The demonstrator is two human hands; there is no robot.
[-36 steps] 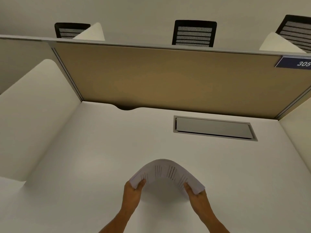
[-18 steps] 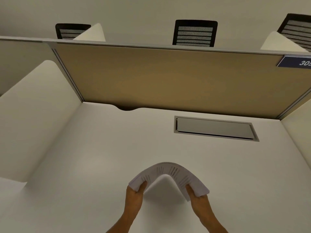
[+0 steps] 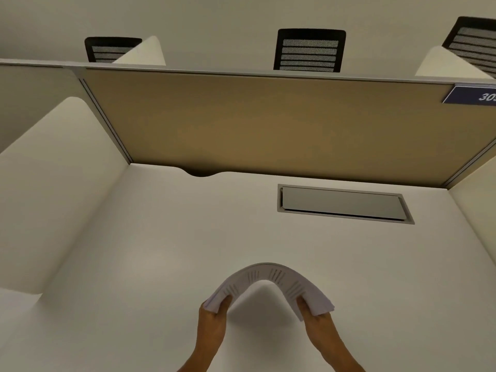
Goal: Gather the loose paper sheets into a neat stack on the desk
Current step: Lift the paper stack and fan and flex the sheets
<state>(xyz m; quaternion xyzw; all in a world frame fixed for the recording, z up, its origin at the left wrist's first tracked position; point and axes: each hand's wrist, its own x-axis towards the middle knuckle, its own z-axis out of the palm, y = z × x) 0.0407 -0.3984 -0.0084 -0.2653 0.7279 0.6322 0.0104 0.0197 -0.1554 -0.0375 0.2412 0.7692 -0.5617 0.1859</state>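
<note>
A stack of white paper sheets (image 3: pixel 268 273) with dark printed lines is bent upward into an arch above the white desk (image 3: pixel 161 251). My left hand (image 3: pixel 212 324) grips the stack's left end, thumb under it. My right hand (image 3: pixel 319 327) grips the right end the same way. The stack's middle is lifted off the desk, and the sheet edges look roughly aligned. No loose sheets lie elsewhere on the desk.
A grey cable hatch (image 3: pixel 343 204) is set into the desk at the back right. A tan partition (image 3: pixel 268 124) closes the back, with white side panels left (image 3: pixel 53 189) and right. A cable cut-out (image 3: pixel 200 173) sits at the back edge. Black chairs (image 3: pixel 308 49) stand beyond.
The stack has come slightly nearer to me and lower, and its arch has become more open underneath. Both hands keep their hold on the ends.
</note>
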